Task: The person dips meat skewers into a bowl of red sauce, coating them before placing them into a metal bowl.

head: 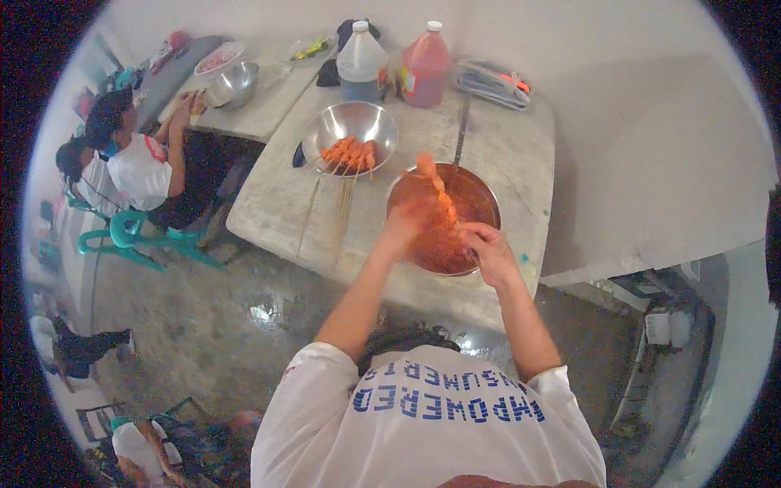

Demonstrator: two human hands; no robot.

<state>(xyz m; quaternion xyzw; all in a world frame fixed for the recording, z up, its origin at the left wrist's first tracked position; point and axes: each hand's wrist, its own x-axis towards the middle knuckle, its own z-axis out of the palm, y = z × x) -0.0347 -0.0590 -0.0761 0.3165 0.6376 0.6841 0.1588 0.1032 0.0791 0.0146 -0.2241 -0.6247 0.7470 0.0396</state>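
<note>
My right hand [493, 250] pinches the lower end of a skewer of orange-coated meat [440, 190], which slants up and left over a wide bowl [498, 210]. Red-orange marinade [476, 189] and what looks like more meat fill that bowl. My left hand [406, 229] is blurred over the bowl's left side, close to the skewer; its fingers cannot be made out. To the left, a stainless steel bowl [366, 119] holds several skewers of orange meat [349, 152], their bamboo sticks [345, 207] reaching over the rim toward me.
Two plastic jugs, one with dark liquid [362, 64] and one reddish [426, 67], stand at the back of the table [268, 201]. Right of them lies a clear bag [491, 84]. Seated people [140, 165] work at another table with a metal bowl [241, 85].
</note>
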